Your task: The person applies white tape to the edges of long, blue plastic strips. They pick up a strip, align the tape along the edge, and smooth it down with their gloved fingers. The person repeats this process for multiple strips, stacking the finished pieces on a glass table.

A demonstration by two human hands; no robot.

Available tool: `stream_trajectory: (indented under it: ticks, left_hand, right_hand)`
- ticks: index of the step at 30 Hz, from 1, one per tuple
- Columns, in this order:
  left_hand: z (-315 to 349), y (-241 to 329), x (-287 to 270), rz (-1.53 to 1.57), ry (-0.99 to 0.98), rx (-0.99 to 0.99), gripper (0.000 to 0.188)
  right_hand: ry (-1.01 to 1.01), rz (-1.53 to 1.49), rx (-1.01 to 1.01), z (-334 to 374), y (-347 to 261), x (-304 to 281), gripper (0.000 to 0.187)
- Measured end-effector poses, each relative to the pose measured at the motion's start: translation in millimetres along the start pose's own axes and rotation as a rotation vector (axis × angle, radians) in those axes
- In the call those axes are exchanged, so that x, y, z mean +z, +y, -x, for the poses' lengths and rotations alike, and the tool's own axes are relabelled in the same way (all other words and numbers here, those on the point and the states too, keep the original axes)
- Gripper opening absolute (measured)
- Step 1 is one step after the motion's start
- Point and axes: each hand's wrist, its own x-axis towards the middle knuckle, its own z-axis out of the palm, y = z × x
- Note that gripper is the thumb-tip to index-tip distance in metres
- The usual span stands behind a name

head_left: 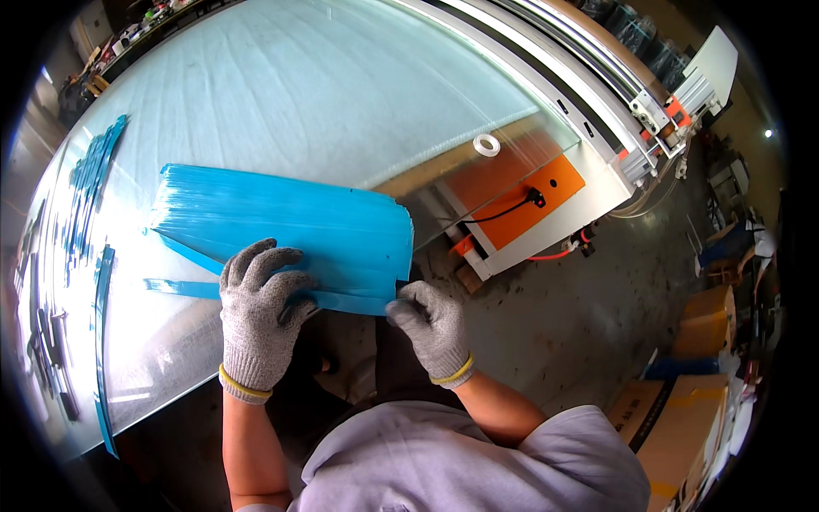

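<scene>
A blue stack of thin, flat strips or sheets [281, 222] lies across the near edge of the glass tabletop, its right end reaching past that edge. Along its near side runs a narrow blue strip [183, 288], partly separated from the pile and sticking out to the left. My left hand [258, 316], in a grey knit glove with a yellow cuff, bends over this strip and the stack's near side, thumb close to the strip. At the right end, my gloved right hand [431, 328] pinches the strip's corner between thumb and fingers. The pinched tip is hidden by the glove.
More blue strips [92, 183] lie on the glass tabletop [324, 94] at left, one long strip [103, 341] hanging over the near edge. Dark rods [53, 354] sit farther left. A white tape roll [486, 145] rests near a machine frame [589, 183]. Cardboard boxes [682, 427] stand lower right.
</scene>
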Motion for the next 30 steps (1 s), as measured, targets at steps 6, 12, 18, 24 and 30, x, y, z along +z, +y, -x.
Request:
stream_trajectory:
  ticks: [6, 12, 18, 24, 30]
  left_hand:
    - [0, 0, -2, 0.021, -0.011, 0.031, 0.023]
    - [2, -3, 1, -0.001, 0.066, 0.065, 0.018]
    - [3, -1, 2, -0.021, 0.099, 0.059, 0.019]
    - [2, 0, 3, -0.044, 0.075, 0.112, 0.025]
    - [3, 10, 1, -0.007, 0.073, 0.039, 0.031]
  right_hand:
    - [0.075, -0.299, 0.182, 0, 9, 6, 0.026]
    - [0.023, -0.412, 0.342, -10, -1, 12, 0.018]
    - [0.116, -0.108, 0.123, 2, 5, 13, 0.01]
    - [0.072, -0.041, -0.056, 6, 1, 7, 0.012]
    - [0.071, -0.139, 0.031, 2, 0, 1, 0.012]
